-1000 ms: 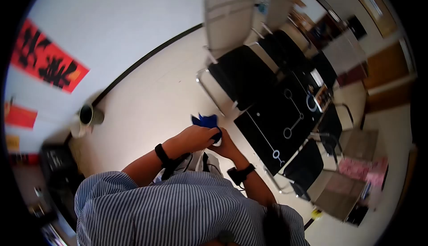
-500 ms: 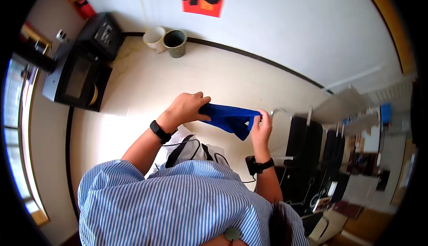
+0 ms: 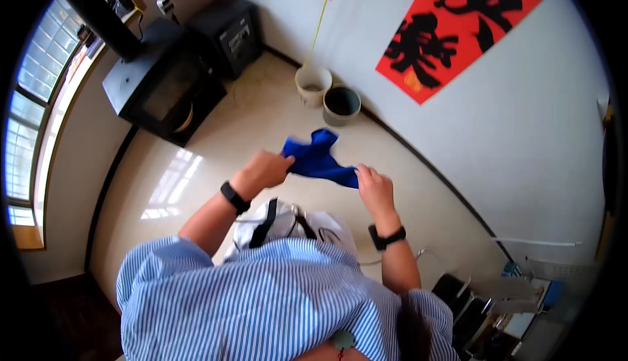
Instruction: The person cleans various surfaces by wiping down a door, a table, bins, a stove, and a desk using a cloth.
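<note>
A blue cloth [image 3: 319, 159] is stretched between my two hands, out in front of my body. My left hand [image 3: 265, 170] pinches its left corner, fingers closed. At the other end, my right hand [image 3: 375, 187] grips the right corner between thumb and fingers. The middle of the cloth is flung up and away from me, a little blurred. Each wrist wears a black band. Below the cloth, white fabric with black straps [image 3: 288, 223] shows in front of my striped shirt.
Two bins, a whitish one [image 3: 314, 86] and a dark one [image 3: 341, 106], stand against the wall. A black stove [image 3: 163, 86] and a black box [image 3: 229, 37] are at the left. Black chairs [image 3: 458, 302] stand at the lower right. A red banner [image 3: 451, 27] hangs on the wall.
The view has turned right, towards the red banner. Both hands still hold the cloth; its loose part has swung from hanging down to flaring up and away.
</note>
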Motion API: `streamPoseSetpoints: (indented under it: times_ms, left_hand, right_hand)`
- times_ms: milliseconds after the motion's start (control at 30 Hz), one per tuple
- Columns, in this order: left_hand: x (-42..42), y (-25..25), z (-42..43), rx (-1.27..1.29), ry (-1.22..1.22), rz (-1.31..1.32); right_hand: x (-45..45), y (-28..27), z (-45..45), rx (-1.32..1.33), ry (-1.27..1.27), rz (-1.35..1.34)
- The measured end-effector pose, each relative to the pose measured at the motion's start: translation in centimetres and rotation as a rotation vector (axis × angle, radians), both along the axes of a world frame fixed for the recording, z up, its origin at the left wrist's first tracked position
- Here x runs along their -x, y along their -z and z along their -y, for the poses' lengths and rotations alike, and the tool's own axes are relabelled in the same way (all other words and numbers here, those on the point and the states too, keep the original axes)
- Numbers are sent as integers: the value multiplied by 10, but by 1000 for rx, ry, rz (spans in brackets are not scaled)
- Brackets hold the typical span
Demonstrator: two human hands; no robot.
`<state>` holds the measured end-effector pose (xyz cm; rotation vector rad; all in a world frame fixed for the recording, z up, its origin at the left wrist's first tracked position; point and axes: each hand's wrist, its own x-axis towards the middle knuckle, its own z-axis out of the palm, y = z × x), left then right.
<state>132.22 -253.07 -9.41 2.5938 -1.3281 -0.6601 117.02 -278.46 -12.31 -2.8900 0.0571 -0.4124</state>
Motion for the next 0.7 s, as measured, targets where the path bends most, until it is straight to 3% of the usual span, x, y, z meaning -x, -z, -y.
streamPoseSetpoints:
  times_ms: [33, 100, 233, 300, 367, 433, 500, 533, 567, 700]
  left_hand:
    - [-24, -16, 8, -175, -75, -89]
    - [-63, 7, 2, 405, -16, 150]
    - [-109, -17, 42, 578, -292, -20]
    - [-132, -20, 62, 718, -234, -49]
    - [-162, -25, 79, 804, -108, -104]
    - [-186, -42, 103, 773, -125, -233]
    - [-213, -60, 135, 757, -100, -228]
    - [-229, -65, 151, 722, -93, -214]
    - [-246, -67, 163, 689, -89, -201]
    - [-320, -67, 192, 599, -25, -32]
  right_hand:
    - [-24, -10, -2, -8, 25, 168]
    - [-61, -50, 8, -45, 55, 207]
    - [-126, -73, 48, 20, 101, 200]
    - [-162, -71, 72, -20, 15, 175]
    - [-201, -57, 90, -104, -29, 387]
    - [-239, -39, 108, -529, -102, 429]
    - [-271, -24, 124, -1012, -83, 189]
    - [-289, -15, 131, -1015, -75, 92]
    - [-306, -42, 130, -871, -83, 7]
    - [-372, -51, 156, -569, -88, 207]
